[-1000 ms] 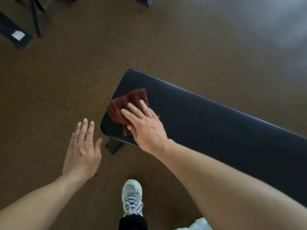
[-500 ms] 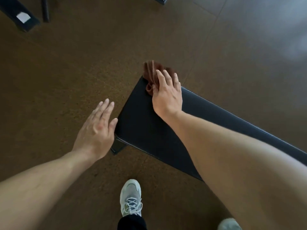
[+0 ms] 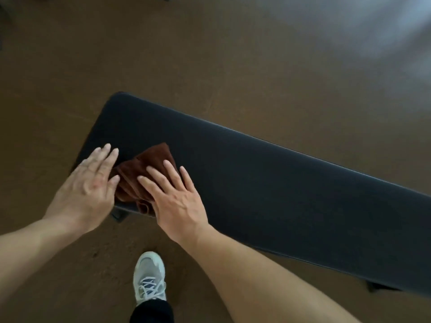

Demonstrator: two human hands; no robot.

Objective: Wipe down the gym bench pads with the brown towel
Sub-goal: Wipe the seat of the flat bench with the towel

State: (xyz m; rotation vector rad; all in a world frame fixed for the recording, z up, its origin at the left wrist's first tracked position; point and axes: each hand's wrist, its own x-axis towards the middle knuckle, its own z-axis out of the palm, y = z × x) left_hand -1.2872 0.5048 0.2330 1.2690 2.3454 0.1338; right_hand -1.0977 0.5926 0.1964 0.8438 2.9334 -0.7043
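A long black bench pad (image 3: 268,178) runs from the centre left to the right edge. The crumpled brown towel (image 3: 142,173) lies on its near left corner. My right hand (image 3: 175,199) lies flat on the towel's right part, fingers straight, pressing it onto the pad. To the towel's left, my left hand (image 3: 88,185) is over the pad's left end with straight fingers, its thumb side touching the cloth.
Brown gym flooring (image 3: 210,54) surrounds the bench. My white sneaker (image 3: 149,278) stands on the floor just in front of the pad. A dark bench foot (image 3: 119,215) shows under the near left corner, another (image 3: 377,286) at the lower right.
My right hand has drawn the towel back from the pad's far left corner to its near left corner. My left hand has moved from beside the bench onto the pad, next to the towel.
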